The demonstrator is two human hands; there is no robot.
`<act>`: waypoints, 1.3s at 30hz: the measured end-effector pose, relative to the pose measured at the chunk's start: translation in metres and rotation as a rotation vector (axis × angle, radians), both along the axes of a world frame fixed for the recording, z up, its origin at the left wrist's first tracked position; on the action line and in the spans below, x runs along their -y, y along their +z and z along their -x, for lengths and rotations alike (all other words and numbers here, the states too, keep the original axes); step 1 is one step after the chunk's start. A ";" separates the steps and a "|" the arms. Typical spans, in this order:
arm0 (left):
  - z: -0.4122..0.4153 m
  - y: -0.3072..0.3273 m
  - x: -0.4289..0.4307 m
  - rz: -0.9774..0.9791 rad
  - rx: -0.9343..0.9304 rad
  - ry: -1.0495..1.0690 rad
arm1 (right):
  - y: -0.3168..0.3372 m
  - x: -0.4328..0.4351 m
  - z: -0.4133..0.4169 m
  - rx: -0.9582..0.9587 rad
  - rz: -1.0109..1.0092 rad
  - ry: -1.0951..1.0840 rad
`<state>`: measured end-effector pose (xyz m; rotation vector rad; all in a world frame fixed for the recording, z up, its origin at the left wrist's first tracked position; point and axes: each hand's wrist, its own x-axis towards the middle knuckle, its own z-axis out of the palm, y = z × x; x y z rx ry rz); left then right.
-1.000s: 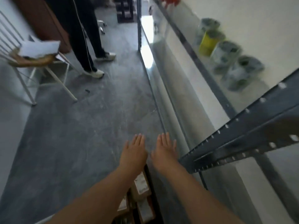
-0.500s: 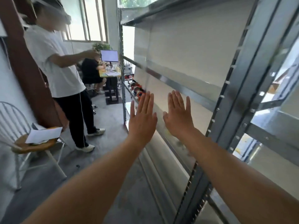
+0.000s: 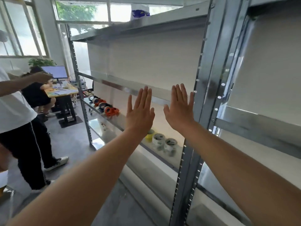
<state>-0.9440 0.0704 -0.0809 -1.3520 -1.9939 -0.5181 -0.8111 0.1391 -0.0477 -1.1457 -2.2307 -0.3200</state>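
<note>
Both my arms reach forward at chest height. My left hand (image 3: 140, 112) is flat with straight fingers pointing up, its back toward me, and holds nothing. My right hand (image 3: 180, 109) is held the same way a short gap to its right, also empty. Both hover in front of a metal shelving rack (image 3: 202, 82); neither touches it. On a lower shelf below my hands sit several rolls of tape (image 3: 164, 141), one of them yellow (image 3: 149, 135).
Orange and black tape rolls (image 3: 104, 106) lie farther along the same shelf. A person in a white shirt and black trousers (image 3: 17, 121) stands at left. Another person sits at a desk (image 3: 62, 92) with a monitor (image 3: 54, 71). The grey floor (image 3: 73, 141) runs between them and the rack.
The view swung up from the floor to the rack. My hands rose from low beside the rack to chest height, staying flat, side by side and empty.
</note>
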 end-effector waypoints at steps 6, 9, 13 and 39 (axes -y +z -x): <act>-0.049 -0.016 -0.011 0.009 0.047 -0.234 | 0.003 0.019 -0.053 0.102 -0.022 -0.185; -0.067 -0.020 -0.004 0.037 0.009 -0.322 | 0.008 0.030 -0.073 0.081 0.004 -0.284; -0.087 -0.015 0.009 0.047 0.034 -0.341 | 0.009 0.055 -0.095 0.094 0.041 -0.317; -0.550 0.039 0.147 -0.035 0.053 -0.850 | 0.030 0.264 -0.558 0.007 0.023 -0.927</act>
